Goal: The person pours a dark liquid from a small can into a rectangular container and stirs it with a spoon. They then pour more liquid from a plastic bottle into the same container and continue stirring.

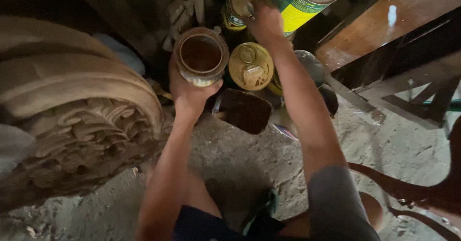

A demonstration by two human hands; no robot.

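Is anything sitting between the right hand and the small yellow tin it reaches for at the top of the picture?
Nothing visible does. The right hand already rests on the small yellow tin, its fingers at the rim. The closed gold-lidded can sits below the forearm, not in the way. The left hand holds an open jar of brown liquid off to the side.

One head-worn camera looks steeply down, close over the person's arms, cans and dusty floor (230,159).
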